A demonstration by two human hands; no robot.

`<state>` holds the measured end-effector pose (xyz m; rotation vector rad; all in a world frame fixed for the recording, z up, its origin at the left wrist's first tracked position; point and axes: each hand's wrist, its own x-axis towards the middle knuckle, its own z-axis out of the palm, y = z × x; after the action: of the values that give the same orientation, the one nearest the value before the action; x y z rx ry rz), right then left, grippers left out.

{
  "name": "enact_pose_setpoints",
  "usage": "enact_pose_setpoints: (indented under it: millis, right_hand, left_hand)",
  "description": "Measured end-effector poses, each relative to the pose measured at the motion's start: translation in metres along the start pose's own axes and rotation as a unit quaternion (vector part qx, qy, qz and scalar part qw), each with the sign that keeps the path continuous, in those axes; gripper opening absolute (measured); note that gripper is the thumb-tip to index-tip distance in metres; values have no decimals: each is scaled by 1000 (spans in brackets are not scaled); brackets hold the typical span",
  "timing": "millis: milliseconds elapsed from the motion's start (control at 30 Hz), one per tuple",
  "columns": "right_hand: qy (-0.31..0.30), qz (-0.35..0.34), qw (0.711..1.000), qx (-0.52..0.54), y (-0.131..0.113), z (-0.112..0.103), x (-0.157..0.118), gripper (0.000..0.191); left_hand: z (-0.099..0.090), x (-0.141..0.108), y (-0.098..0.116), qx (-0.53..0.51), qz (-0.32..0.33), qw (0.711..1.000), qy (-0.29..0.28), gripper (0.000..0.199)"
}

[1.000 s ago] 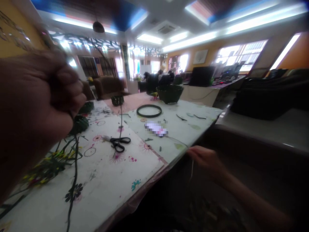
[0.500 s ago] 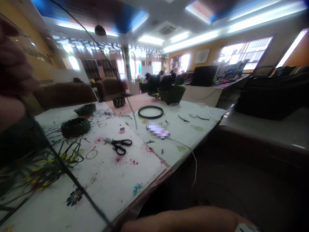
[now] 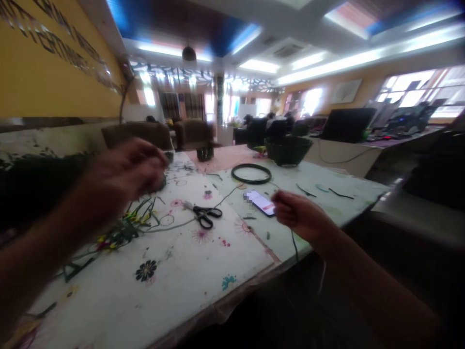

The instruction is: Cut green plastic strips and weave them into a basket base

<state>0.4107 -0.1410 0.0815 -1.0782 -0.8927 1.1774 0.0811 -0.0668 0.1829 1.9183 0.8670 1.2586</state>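
Note:
My left hand [image 3: 136, 167], blurred by motion, is raised over the table's left side with bent fingers closed on a thin dark green strand [image 3: 123, 99] that curves up above it. At the right, my right hand [image 3: 298, 213] is closed in a pinch beside a lit phone [image 3: 260, 201]. A thin strand end [image 3: 294, 247] hangs beneath that hand. Another length of strand [image 3: 174, 227] runs across the tabletop, passing the black-handled scissors [image 3: 204, 213]. A dark green ring [image 3: 250, 173] lies behind the phone.
Green stems with yellow flowers [image 3: 125, 228] lie at the left of the flower-printed table [image 3: 181, 286]. A large dark green basket [image 3: 288, 151] and a small one [image 3: 205, 153] stand at the back. Short clippings [image 3: 340, 194] lie at the right, near the table's edge.
The view has swung left. My right hand has come up from the bottom edge to beside the phone. My left hand, with the strand, now shows farther from the camera.

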Motion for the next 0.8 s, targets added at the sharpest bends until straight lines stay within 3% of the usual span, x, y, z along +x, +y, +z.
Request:
enact_pose_setpoints:
  millis: [67, 167, 267, 333, 467, 633, 733, 800]
  right_hand:
    - [-12, -64, 996, 63, -11, 40, 4, 22]
    - [-20, -128, 982, 137, -18, 99, 12, 16]
    - [-22, -90, 976, 195, -17, 133, 22, 21]
    - [-32, -53, 976, 210, -16, 141, 29, 22]
    - [-39, -55, 976, 205, -26, 136, 39, 28]
    - [-2, -151, 977, 151, -68, 101, 60, 39]
    - [14, -203, 975, 90, -101, 71, 75, 43]
    - [15, -207, 977, 52, -117, 55, 84, 44]
  left_hand:
    - [24, -6, -7, 98, -41, 990, -92, 21]
    - [73, -12, -26, 43, -49, 984, -169, 31]
    - [111, -18, -44, -65, -133, 965, -215, 46]
    - [120, -22, -49, -132, -186, 947, -225, 49]
    - [113, -29, -56, -216, -195, 908, -301, 46]
    - [90, -37, -76, -125, -209, 885, -398, 37]
    - [66, -33, -81, -20, -143, 921, -362, 37]
    - [46, -23, -74, 21, -98, 956, -277, 39]
